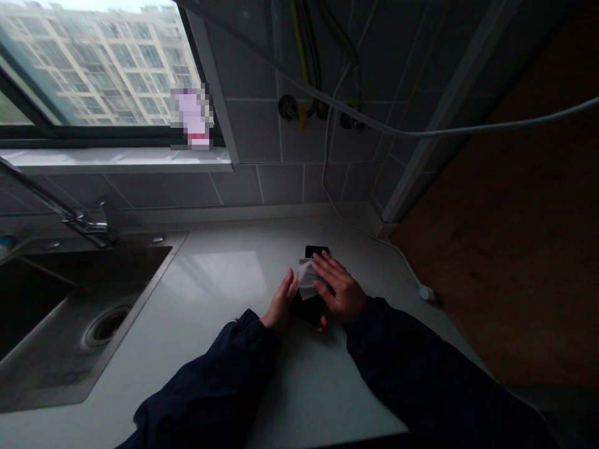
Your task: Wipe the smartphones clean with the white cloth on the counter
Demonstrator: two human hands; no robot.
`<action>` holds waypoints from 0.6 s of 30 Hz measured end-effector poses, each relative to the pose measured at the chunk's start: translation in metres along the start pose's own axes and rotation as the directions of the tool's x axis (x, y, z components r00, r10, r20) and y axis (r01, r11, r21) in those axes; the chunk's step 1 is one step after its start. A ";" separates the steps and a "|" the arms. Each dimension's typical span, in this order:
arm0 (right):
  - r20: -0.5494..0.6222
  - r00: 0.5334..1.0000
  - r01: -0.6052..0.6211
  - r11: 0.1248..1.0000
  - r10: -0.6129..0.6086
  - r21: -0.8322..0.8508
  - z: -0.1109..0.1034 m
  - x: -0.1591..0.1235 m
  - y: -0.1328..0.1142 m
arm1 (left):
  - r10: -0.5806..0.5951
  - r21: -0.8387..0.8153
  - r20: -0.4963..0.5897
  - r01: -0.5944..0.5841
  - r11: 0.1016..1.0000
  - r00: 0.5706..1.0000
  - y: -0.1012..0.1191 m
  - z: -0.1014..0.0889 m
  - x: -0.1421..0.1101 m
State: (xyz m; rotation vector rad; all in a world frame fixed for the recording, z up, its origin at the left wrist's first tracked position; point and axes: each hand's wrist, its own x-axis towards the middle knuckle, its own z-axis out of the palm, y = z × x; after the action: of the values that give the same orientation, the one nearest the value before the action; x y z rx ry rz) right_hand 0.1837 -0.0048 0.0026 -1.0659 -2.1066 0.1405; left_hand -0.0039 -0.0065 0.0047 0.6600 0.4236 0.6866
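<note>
The head view looks down on a pale countertop (187,337) in dim light, with two bare hands at work near its back edge, well to the right of a steel sink (135,305). The left hand (279,304) grips a dark, flat, phone-like device (309,312): its thumb is raised along the left side, and fingertips show at the right side. Whether the device touches the countertop is hard to tell. A thin, pale grey cloth (307,279) lies over the device's far part. The right hand (346,295) rests palm down on the cloth, its fingers stretched out and close together, its thumb apart from them; whether the thumb presses the cloth cannot be told. Just beyond the cloth, toward the back edge, is a small dark flat object (311,251), partly covered. Both arms wear dark navy sleeves (210,374).

A chrome faucet (88,227) stands behind the sink. Above it, a window (107,62) shows a tall apartment block, and a pixelated pink-and-white shape (194,118) appears at the sill's right end. A thick white cable (412,133) sags across the dark tiled wall (253,131). A thinner white cord (324,178) runs down past the back right corner to a white plug (425,292) near the right edge, beside a brown wooden panel (519,249).
</note>
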 end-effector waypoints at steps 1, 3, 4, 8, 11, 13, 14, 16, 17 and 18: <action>0.073 0.997 0.010 0.999 -0.007 -0.036 0.003 0.000 0.003 | 0.001 0.015 -0.004 -0.001 1.000 1.000 -0.001 0.000 0.000; 0.163 0.986 -0.008 0.996 0.023 -0.093 0.008 -0.002 0.008 | 0.010 0.046 0.006 -0.010 0.999 1.000 -0.002 0.001 0.000; 0.167 0.985 -0.032 0.992 0.052 -0.121 0.010 -0.003 0.009 | 0.011 0.065 0.018 -0.013 0.998 1.000 -0.002 0.002 0.000; 0.062 0.988 -0.125 0.970 0.140 -0.207 0.010 -0.004 0.010 | 0.023 0.126 0.051 -0.029 0.992 0.998 -0.003 0.005 0.000; 0.068 0.991 -0.100 0.971 0.117 -0.217 0.008 -0.004 0.009 | 0.046 0.103 0.044 -0.050 0.993 0.998 -0.004 0.006 0.000; 0.117 0.991 -0.047 0.979 0.071 -0.198 0.009 -0.005 0.010 | 0.047 0.070 0.024 -0.049 0.996 0.999 -0.005 0.005 0.001; 0.147 0.988 -0.019 0.983 0.047 -0.184 0.010 -0.006 0.011 | 0.040 0.054 0.008 -0.040 0.998 0.999 -0.006 0.004 0.001; 0.205 0.979 0.028 0.988 0.004 -0.151 0.013 -0.007 0.013 | 0.027 0.020 -0.036 -0.026 0.999 0.999 -0.006 0.003 0.002; 0.227 0.974 0.044 0.990 -0.012 -0.136 0.014 -0.008 0.013 | 0.033 -0.003 -0.066 -0.033 0.999 0.997 -0.006 0.003 0.002; 0.243 0.970 0.057 0.991 -0.026 -0.120 0.016 -0.009 0.013 | 0.049 -0.029 -0.103 -0.052 0.998 0.993 -0.006 0.003 0.003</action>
State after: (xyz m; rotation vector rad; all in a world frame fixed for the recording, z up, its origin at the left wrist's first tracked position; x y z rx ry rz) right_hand 0.1849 0.0009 -0.0191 -1.1253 -2.3819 0.1231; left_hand 0.0028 -0.0091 0.0027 0.6090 0.4910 0.7761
